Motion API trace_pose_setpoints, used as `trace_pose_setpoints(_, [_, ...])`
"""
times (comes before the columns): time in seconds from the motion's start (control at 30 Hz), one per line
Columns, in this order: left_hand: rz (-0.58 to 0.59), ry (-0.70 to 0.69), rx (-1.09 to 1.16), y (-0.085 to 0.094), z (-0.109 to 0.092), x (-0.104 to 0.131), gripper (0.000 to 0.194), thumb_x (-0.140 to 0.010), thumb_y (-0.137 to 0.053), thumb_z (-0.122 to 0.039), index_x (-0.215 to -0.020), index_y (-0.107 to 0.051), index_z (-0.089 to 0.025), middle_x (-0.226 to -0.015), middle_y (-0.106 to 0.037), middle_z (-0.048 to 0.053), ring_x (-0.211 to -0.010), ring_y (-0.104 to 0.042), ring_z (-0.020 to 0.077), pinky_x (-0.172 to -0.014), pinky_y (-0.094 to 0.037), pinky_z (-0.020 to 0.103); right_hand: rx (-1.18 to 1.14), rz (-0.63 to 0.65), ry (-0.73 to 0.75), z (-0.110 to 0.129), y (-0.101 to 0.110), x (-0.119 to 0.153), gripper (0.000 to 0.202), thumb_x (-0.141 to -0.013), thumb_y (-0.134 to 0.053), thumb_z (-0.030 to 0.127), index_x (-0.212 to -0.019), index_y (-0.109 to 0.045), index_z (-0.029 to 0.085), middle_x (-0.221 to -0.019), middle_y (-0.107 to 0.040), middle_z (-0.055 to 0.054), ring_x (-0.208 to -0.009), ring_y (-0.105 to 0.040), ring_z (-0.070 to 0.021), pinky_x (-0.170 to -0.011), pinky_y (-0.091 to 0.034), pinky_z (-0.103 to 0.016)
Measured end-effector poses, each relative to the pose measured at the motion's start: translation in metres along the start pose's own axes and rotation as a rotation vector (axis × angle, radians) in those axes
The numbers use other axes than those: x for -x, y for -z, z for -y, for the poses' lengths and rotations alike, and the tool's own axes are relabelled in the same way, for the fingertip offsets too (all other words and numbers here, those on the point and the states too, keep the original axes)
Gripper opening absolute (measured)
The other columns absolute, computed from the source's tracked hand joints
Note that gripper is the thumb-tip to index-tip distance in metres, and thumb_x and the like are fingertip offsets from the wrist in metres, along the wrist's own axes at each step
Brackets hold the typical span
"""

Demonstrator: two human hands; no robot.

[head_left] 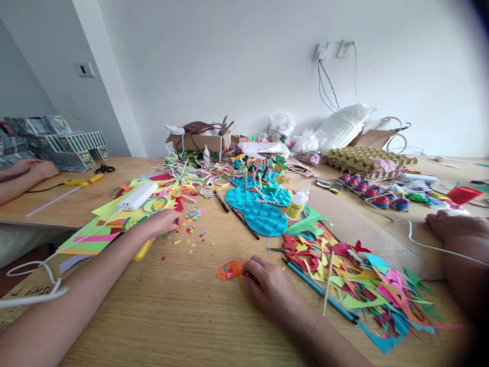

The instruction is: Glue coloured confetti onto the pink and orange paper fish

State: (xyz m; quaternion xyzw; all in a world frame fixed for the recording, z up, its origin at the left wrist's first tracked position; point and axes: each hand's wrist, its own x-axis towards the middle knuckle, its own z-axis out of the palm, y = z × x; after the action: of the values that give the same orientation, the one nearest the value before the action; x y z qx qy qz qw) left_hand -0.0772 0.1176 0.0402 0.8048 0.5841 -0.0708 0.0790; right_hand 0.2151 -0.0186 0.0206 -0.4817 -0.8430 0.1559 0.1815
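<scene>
An orange paper fish (227,271) with small coloured pieces on its body lies flat on the table. The curled fingers of my right hand (265,283) are closed at its tail, covering the tail end. Over to the left, my left hand (167,221) rests with its fingers drawn together beside scattered paper confetti (194,213). Whatever its fingertips hold, if anything, is hidden. Blue paper ovals (265,219) and a white glue bottle (297,204) stand beyond the fish. Black pens (221,202) lie near the ovals.
Cut paper scraps (378,285) and blue pencils (321,290) spread at the right. Coloured sheets (91,237) carry a white power strip (139,196) with a cable at left. Another person's hand (445,224) rests far right; another person's hands (32,171) are far left. Egg trays (367,158) sit behind.
</scene>
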Motion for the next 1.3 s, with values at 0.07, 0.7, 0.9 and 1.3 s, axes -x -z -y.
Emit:
trace_pose_setpoints(0.07, [0.007,0.0,-0.019,-0.001,0.0,-0.001,0.02,-0.084,-0.049,-0.031,-0.089,-0.057,-0.012,-0.086,-0.06,0.003,-0.076,-0.057,0.0144,-0.069,-0.048,0.033,-0.002,-0.003,0.003,0.0,-0.001,0.0,0.015,-0.08,-0.041,0.009,-0.078,-0.055,0.016,-0.079,-0.057,-0.004,-0.068,-0.053,-0.0126,-0.059,-0.036,-0.022])
trace_pose_setpoints(0.7, [-0.008,-0.049,-0.014,-0.005,0.003,-0.004,0.019,-0.081,-0.052,-0.03,-0.073,-0.056,-0.013,-0.066,-0.055,-0.002,-0.062,-0.053,0.0117,-0.059,-0.043,0.028,0.01,0.005,0.01,-0.003,-0.004,-0.001,0.014,-0.08,-0.041,0.011,-0.078,-0.054,0.016,-0.079,-0.057,-0.003,-0.067,-0.052,-0.0124,-0.058,-0.034,-0.022])
trace_pose_setpoints(0.9, [-0.011,-0.037,-0.01,-0.003,-0.001,-0.003,0.022,-0.083,-0.05,-0.031,-0.071,-0.055,-0.013,-0.065,-0.055,-0.002,-0.06,-0.052,0.0114,-0.058,-0.042,0.027,0.003,-0.008,0.012,-0.004,-0.003,0.0,0.015,-0.08,-0.041,0.011,-0.078,-0.054,0.016,-0.079,-0.056,-0.003,-0.068,-0.052,-0.0125,-0.059,-0.034,-0.022])
trace_pose_setpoints(1.3, [-0.058,0.003,0.171,0.003,0.006,-0.001,0.016,-0.078,-0.052,-0.022,-0.064,-0.054,-0.014,-0.061,-0.053,-0.003,-0.058,-0.05,0.0115,-0.057,-0.04,0.025,0.002,-0.012,0.019,-0.004,-0.003,0.0,0.015,-0.08,-0.041,0.011,-0.078,-0.054,0.017,-0.079,-0.057,-0.004,-0.068,-0.053,-0.0126,-0.059,-0.035,-0.022])
